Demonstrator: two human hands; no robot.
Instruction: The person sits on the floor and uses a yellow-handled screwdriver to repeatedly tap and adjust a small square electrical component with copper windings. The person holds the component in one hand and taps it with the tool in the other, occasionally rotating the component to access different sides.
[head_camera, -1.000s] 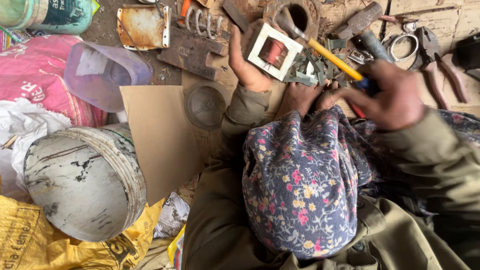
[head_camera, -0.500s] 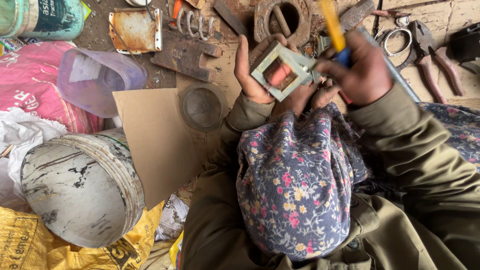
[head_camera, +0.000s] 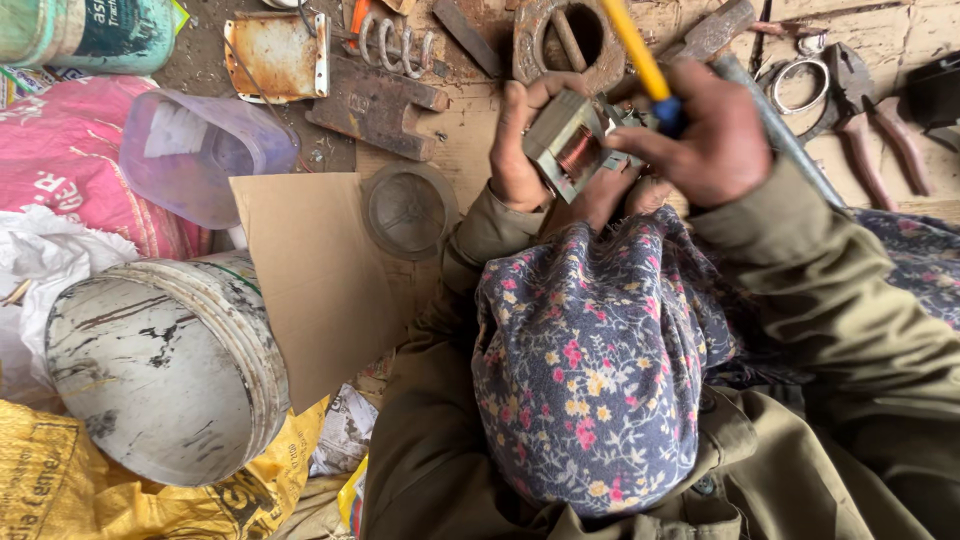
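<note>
A small square metal block with a copper wire coil (head_camera: 572, 150) in its middle is held up by the left hand (head_camera: 520, 150), with the fingers wrapped round its side. It is kept just above the knee, which is covered by flowered cloth (head_camera: 600, 370), and over the cluttered surface (head_camera: 470, 130). A screwdriver with a yellow shaft and blue grip (head_camera: 648, 75) is gripped tight in the right hand (head_camera: 710, 135). Its tip seems to be pressed at the edge of the block, though this spot is partly hidden. The block looks to be in the middle of being pried apart. A steady hold and a careful push at the edge are called for now. Pliers (head_camera: 880, 125) and a rusty ring (head_camera: 568, 40) lie nearby.
</note>
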